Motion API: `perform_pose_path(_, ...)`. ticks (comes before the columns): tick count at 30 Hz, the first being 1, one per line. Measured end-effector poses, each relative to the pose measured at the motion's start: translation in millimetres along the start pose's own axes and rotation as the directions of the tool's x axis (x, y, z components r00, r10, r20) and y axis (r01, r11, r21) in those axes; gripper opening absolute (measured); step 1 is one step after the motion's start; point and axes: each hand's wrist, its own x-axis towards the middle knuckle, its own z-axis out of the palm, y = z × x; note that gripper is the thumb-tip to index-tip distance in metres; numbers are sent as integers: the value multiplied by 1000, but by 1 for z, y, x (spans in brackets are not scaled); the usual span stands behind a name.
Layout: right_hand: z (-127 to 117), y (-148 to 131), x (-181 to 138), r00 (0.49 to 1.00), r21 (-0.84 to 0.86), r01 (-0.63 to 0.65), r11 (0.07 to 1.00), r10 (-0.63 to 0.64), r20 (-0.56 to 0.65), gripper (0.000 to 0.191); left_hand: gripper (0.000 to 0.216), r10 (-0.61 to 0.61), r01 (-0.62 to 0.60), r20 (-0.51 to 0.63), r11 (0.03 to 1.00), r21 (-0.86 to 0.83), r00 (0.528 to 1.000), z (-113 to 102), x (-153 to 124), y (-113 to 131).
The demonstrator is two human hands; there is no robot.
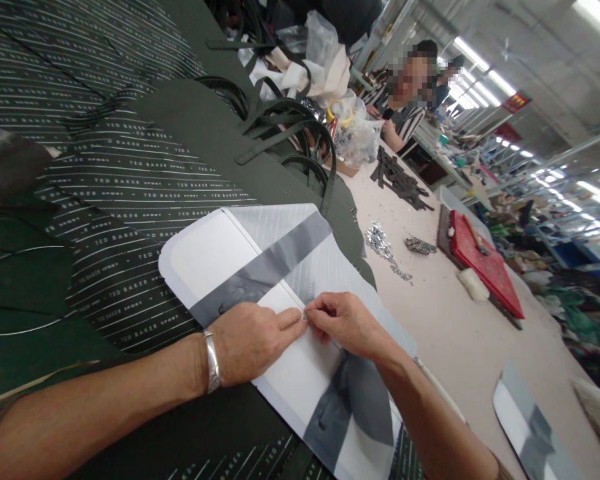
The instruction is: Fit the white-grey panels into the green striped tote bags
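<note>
A white bag panel (215,257) with dark grey cross strips (290,248) lies on top of the dark printed fabric in front of me. Over its middle seam, my left hand (255,339), with a silver bracelet (211,363) at the wrist, has its fingers closed and pressed together. My right hand (344,325) pinches at the same spot, its fingertips meeting the left ones. Something tiny and pale shows between the fingertips, too small to name. Slits with dark marks show in the grey strips on either side of the hands.
Dark fabric pieces with printed lettering (130,180) and strap handles (300,133) pile up at left. On the table (430,293) lie small metal fittings (380,243), black strips (400,180), a red board (485,267) and another panel (530,420). A person (405,93) sits beyond.
</note>
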Motion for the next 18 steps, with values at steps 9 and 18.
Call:
perform_pose_path(9, -6, -23, 3, 991, -374, 133, 918, -136, 19, 24, 31, 15, -15, -20, 1000, 24, 1000, 4, -1, 0)
perform_pose_path(18, -9, -26, 9, 988, -381, 155, 911, -138, 70, 24, 38, -17, 17, 18, 1000, 15, 1000, -2, 0, 0)
